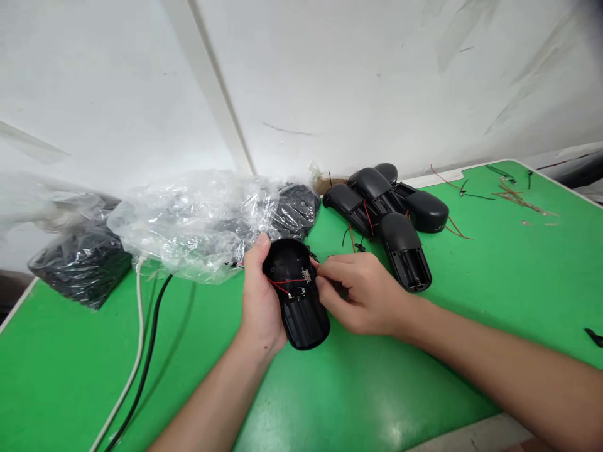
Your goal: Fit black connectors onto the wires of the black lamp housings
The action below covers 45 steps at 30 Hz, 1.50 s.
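My left hand (260, 292) is closed around the left side of a black plastic battery housing (306, 321), its open inside facing up toward me. Red wires (285, 282) cross the housing's inside to a small metal-cased switch (307, 276) at the right wall. Against that right edge, beside the switch, my right hand (355, 292) has thumb and forefinger pinched together. What lies between those fingertips is too small and hidden to make out.
Several similar black housings (402, 235) with loose wires lie piled behind my right hand. Clear plastic bags of black parts (188, 220) stand along the wall. A white cable (139, 320) and a black cable (151, 345) run down the green table (494, 276). Loose wires (522, 199) lie far right.
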Tool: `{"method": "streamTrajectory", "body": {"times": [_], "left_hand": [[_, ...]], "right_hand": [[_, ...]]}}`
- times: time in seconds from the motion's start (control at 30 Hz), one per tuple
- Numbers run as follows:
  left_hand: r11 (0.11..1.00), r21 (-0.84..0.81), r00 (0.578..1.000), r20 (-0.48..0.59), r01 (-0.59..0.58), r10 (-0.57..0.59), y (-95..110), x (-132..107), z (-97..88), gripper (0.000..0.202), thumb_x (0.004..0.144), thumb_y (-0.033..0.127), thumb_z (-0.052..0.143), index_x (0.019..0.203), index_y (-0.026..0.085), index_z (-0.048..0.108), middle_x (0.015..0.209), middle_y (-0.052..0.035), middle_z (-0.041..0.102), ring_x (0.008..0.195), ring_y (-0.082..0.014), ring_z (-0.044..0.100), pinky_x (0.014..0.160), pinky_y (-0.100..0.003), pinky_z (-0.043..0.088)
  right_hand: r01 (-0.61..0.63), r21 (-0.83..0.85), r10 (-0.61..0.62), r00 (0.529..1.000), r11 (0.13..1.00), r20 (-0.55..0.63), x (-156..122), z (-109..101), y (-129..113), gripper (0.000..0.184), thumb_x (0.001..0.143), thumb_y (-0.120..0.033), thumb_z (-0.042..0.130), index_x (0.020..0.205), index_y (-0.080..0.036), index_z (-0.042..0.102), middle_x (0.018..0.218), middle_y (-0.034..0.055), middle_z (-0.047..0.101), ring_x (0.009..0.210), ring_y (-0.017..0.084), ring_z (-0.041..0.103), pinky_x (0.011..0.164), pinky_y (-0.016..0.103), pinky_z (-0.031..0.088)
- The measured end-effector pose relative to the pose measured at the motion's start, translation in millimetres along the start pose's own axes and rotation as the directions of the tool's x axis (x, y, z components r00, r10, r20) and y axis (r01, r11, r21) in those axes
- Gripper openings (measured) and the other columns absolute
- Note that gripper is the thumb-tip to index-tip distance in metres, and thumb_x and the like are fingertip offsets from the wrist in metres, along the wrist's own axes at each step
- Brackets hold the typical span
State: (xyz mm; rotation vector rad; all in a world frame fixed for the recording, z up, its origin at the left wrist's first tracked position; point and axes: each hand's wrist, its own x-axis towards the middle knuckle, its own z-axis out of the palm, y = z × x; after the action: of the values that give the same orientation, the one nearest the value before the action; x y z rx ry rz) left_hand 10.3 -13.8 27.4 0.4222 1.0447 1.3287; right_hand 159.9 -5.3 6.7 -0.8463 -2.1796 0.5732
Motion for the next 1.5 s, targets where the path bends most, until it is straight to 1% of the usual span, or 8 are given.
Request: {"method": "streamTrajectory", "body": {"times": [0.3, 0.53, 0.87, 1.1, 1.2, 1.3, 1.4, 1.5], "left_hand": [[1.0, 0.004, 1.0, 0.005, 0.009, -0.009, -2.9, -3.8, -0.8, 0.053, 0.072, 0.067, 0.069, 0.079, 0.014, 0.069, 0.073, -0.0073, 0.07, 0.073, -0.0241, 0.071, 0.067, -0.031, 0.058], [0.999, -0.046, 1.0, 0.009, 0.022, -0.021, -7.3, -5.1, 1.7, 0.052, 0.07, 0.065, 0.071, 0.081, 0.015, 0.07, 0.073, -0.0068, 0.07, 0.075, -0.0242, 0.071, 0.068, -0.032, 0.058], [0.997, -0.063, 0.998, 0.036, 0.053, -0.051, -7.7, -9.2, 1.8, 0.05, 0.074, 0.064, 0.068, 0.076, 0.014, 0.069, 0.074, -0.0078, 0.07, 0.075, -0.0236, 0.071, 0.07, -0.031, 0.058], [0.999, -0.045, 0.999, 0.041, 0.007, -0.005, -5.3, -10.0, 3.0, 0.05, 0.08, 0.062, 0.062, 0.075, 0.013, 0.069, 0.076, -0.0091, 0.07, 0.074, -0.0233, 0.07, 0.07, -0.032, 0.058], [0.999, -0.052, 0.996, 0.087, 0.005, 0.0, 0.7, -7.5, 0.8, 0.049, 0.081, 0.062, 0.06, 0.077, 0.014, 0.069, 0.076, -0.0094, 0.069, 0.074, -0.024, 0.07, 0.069, -0.033, 0.058], [0.994, -0.093, 0.983, 0.177, 0.065, -0.048, 6.2, -4.5, -2.6, 0.051, 0.08, 0.065, 0.058, 0.08, 0.015, 0.069, 0.075, -0.0103, 0.067, 0.072, -0.025, 0.069, 0.068, -0.036, 0.058], [0.989, -0.108, 0.962, 0.263, 0.099, -0.067, 8.0, -2.7, -6.0, 0.052, 0.08, 0.066, 0.055, 0.079, 0.016, 0.069, 0.075, -0.0112, 0.066, 0.07, -0.0251, 0.067, 0.067, -0.038, 0.058], [0.994, -0.086, 0.957, 0.288, 0.071, -0.044, 7.1, -2.1, -9.0, 0.052, 0.081, 0.067, 0.053, 0.079, 0.017, 0.069, 0.077, -0.0115, 0.065, 0.076, -0.0273, 0.068, 0.07, -0.039, 0.058]], "right_hand": [[-0.02, 0.005, 0.02, 0.996, 1.0, -0.081, -2.1, 2.5, -5.1, 0.033, 0.087, -0.016, 0.056, 0.058, -0.014, 0.041, 0.053, -0.003, 0.036, 0.049, 0.006, 0.032, 0.052, 0.025, 0.022], [-0.012, -0.032, 0.007, 0.987, 0.999, -0.159, -5.0, 6.4, -10.3, 0.028, 0.083, -0.012, 0.055, 0.059, -0.014, 0.041, 0.054, -0.0035, 0.034, 0.049, 0.007, 0.031, 0.052, 0.026, 0.023], [-0.053, -0.118, 0.026, 0.976, 0.992, -0.217, -10.0, 11.8, -13.3, 0.029, 0.082, -0.012, 0.055, 0.058, -0.016, 0.039, 0.054, -0.0031, 0.033, 0.049, 0.008, 0.029, 0.051, 0.028, 0.023], [-0.044, -0.168, 0.005, 0.974, 0.985, -0.228, -9.1, 11.1, -15.1, 0.026, 0.082, -0.013, 0.056, 0.059, -0.015, 0.043, 0.054, -0.003, 0.037, 0.049, 0.008, 0.032, 0.052, 0.029, 0.025], [-0.034, -0.114, 0.009, 0.976, 0.993, -0.217, -7.8, 9.2, -17.5, 0.022, 0.086, -0.014, 0.055, 0.065, -0.014, 0.049, 0.057, -0.0027, 0.041, 0.051, 0.008, 0.036, 0.053, 0.028, 0.028], [-0.034, -0.06, 0.02, 0.978, 0.998, -0.207, -6.7, 8.6, -18.8, 0.021, 0.091, -0.018, 0.054, 0.071, -0.013, 0.054, 0.06, -0.0016, 0.048, 0.053, 0.009, 0.041, 0.054, 0.027, 0.03], [-0.064, -0.042, 0.056, 0.984, 0.997, -0.169, -5.9, 9.2, -19.4, 0.026, 0.093, -0.021, 0.053, 0.068, -0.015, 0.051, 0.058, -0.0021, 0.045, 0.052, 0.009, 0.037, 0.054, 0.028, 0.028], [-0.085, -0.048, 0.078, 0.989, 0.995, -0.124, -6.1, 9.9, -20.9, 0.024, 0.093, -0.022, 0.051, 0.07, -0.015, 0.05, 0.059, -0.0024, 0.042, 0.052, 0.01, 0.037, 0.054, 0.029, 0.027]]}}
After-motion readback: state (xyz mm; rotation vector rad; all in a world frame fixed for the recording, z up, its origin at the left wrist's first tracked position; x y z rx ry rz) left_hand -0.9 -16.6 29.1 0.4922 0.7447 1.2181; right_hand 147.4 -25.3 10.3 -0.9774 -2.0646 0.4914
